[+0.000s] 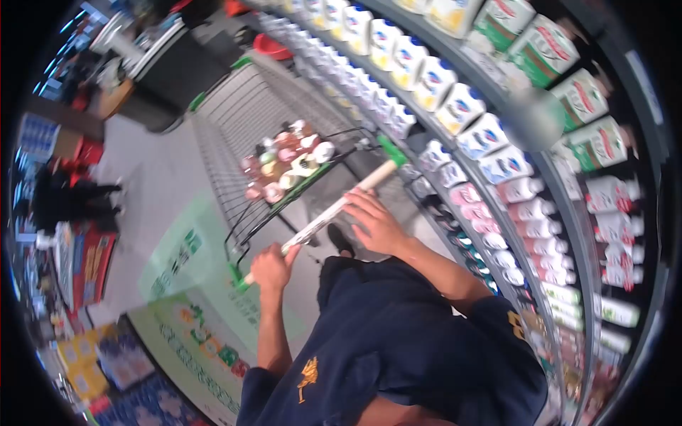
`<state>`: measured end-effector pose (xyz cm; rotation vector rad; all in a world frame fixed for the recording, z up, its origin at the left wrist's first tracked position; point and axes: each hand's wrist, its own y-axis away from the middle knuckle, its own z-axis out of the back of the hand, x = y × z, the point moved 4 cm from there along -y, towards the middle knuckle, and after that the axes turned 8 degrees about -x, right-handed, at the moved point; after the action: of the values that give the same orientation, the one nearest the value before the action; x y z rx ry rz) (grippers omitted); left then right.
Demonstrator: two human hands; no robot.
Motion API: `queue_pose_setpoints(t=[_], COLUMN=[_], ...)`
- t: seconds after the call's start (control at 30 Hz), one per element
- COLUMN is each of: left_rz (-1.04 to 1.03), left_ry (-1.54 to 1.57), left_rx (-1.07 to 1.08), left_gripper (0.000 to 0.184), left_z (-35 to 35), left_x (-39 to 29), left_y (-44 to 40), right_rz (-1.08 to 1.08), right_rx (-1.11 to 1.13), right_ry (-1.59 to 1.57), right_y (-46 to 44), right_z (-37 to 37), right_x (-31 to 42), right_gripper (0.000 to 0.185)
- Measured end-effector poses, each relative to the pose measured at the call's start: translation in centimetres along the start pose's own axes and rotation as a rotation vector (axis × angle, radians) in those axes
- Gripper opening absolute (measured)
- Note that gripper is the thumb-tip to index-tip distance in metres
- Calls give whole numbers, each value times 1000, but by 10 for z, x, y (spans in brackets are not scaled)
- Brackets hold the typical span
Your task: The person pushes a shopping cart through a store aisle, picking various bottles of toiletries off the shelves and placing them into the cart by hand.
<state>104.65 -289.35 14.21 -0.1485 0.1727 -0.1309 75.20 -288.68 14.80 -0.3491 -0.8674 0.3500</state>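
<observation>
Here's the pale floor (153, 160), with a light green printed patch (167, 259) spreading over it! Grey shelving (433, 39), packed tier over tier, lines its right edge; a dark counter (177, 71) holds the far end, a green printed panel (202, 348) the near left corner.

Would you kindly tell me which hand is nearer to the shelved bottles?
Right: the right hand rests on the cart handle, closer to the shelved bottles; the left hand grips it farther from them.

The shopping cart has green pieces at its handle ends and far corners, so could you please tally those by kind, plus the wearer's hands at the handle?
Hands: 2
Green handle ends: 2
Green far corners: 2
Total: 6
</observation>
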Motion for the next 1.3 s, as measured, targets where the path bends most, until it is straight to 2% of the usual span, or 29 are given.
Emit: queue_pose_setpoints(t=[0.1, 0.2, 0.23, 0.27, 0.3, 0.37, 0.4, 0.43, 0.5, 0.57, 0.6, 0.67, 0.7, 0.73, 0.8, 0.83, 0.87, 0.9, 0.93, 0.97, 1.1, 1.17, 1.27, 1.3], left_rz=[-10, -17, -14, -6, -27, -11, -27, -43, 11, 29, 34, 79, 26, -6, -7, 32, 34, 30, 32, 43, 89, 89, 90, 103], left_ry=[-12, 13, -13, -47, -36, -19, -7, -7, 60, 70, 86, 92, 86, 63, 125, 157, 165, 198, 163, 147, 148, 149, 123, 129], left_rx=[16, 84, 77, 65, 64, 115, 104, 89, 198, 237, 243, 226, 201, 170, 156, 163, 186, 153, 142, 165, 119, 111, 141, 127], left_gripper=[60, 59, 59, 58, 58, 58, 56, 56, 56, 56, 55, 55, 53, 52, 51, 52, 55, 58, 60, 62, 65, 66, 62, 62], left_z=[-8, -10, -9, -9, -9, -8, -7, -7, -10, -6, -4, -3, -3, -1, 3, 8, 10, 16, 8, 9, 12, 12, 14, 11], left_x=[15, 20, 22, 25, 26, 28, 28, 29, 34, 34, 31, 27, 24, 26, 25, 22, 22, 19, 26, 27, 27, 26, 26, 29], left_y=[-11, -17, -20, -23, -25, -28, -29, -32, -35, -40, -41, -42, -43, -42, -42, -42, -43, -45, -41, -41, -39, -39, -38, -37], right_rz=[-97, -221, -178, -283, -274, -60, -124, -70, -84, -57, -53, -549, -485, -423, -549, -511, -672, -654, -308, -266, -377, -490, -526, -539], right_rx=[-164, -590, -764, -982, -1100, -1233, -1301, -1349, -1376, -1234, -1238, -1193, -1157, -1097, -1110, -1024, -1065, -1020, -886, -852, -958, -931, -1036, -1101], right_ry=[56, 285, 478, 312, 469, 723, 772, 873, 845, 1217, 1211, 1031, 1069, 1111, 1074, 1022, 529, 564, 1070, 1050, 1065, 921, 804, 656], right_y=[-14, -24, -27, -23, -27, -35, -45, -55, -69, -77, -76, -82, -83, -79, -73, -71, -64, -68, -64, -55, -43, -42, -52, -55], right_z=[30, 109, 146, 178, 218, 289, 320, 344, 389, 428, 437, 456, 459, 469, 479, 485, 488, 489, 504, 516, 491, 474, 446, 432], right_x=[-9, -19, -21, -33, -29, -19, -9, -2, 9, 0, -1, -27, -29, -43, -57, -64, -82, -77, -79, -92, -77, -76, -43, -28], right_gripper=[43, 41, 43, 51, 58, 62, 64, 66, 66, 74, 74, 71, 71, 87, 81, 76, 69, 63, 67, 72, 91, 88, 79, 75])
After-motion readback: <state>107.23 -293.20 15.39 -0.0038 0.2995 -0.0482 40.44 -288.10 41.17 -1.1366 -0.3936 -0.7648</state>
